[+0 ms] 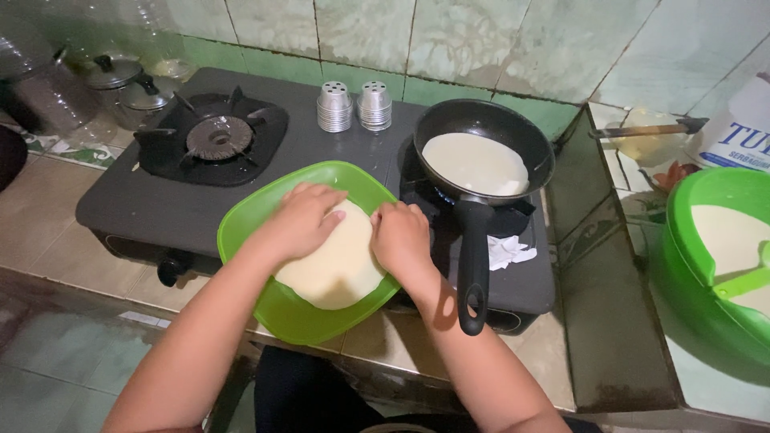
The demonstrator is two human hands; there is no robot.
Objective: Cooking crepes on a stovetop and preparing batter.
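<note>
Green square plastic plate [265, 216] under my pale round crepe [341, 269], left hand [303, 220] and right hand [399, 236] pressing flat on it, slightly apart, black frying pan [481, 152] far right.

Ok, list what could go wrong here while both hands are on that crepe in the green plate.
1. The black frying pan's long handle juts out past the stove edge beside the right hand; a forearm bump could tip the pale batter round cooking in it.
2. The square lime-green plastic plate overhangs the black gas stove toward the counter edge; pressing on the thin pale crepe with the left hand might slide it.
</note>
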